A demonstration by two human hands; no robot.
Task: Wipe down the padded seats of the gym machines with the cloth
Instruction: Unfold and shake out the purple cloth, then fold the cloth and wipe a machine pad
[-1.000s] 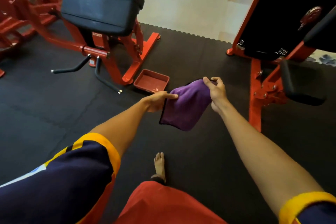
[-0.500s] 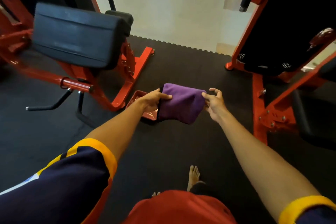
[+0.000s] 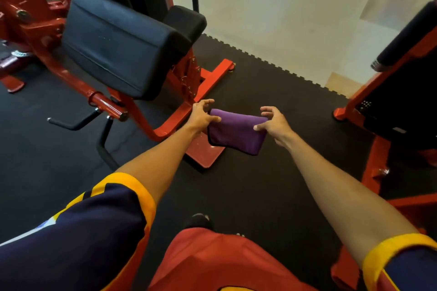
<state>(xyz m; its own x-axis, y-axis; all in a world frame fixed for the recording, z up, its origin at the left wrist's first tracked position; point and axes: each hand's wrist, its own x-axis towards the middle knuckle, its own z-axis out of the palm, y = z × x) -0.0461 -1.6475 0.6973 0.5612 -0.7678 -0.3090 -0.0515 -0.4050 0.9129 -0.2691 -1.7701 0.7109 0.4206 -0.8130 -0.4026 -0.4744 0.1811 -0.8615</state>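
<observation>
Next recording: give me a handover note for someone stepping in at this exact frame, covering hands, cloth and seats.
Left hand pinches the folded purple cloth at its left end; right hand pinches its right end.
Cloth hangs between them above the floor mat, touching no machine.
Black padded seat is ahead on the left.
Done: cloth folded, in hand.
Left: wipe that seat, then the rest.

cloth (image 3: 236,132): purple | seat pad (image 3: 118,42): black | machine frame (image 3: 165,123): red

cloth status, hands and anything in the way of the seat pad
Folded cloth pinched at its ends by left hand and right hand. Held in air, not on the black pad. Path to pad looks open.
</observation>
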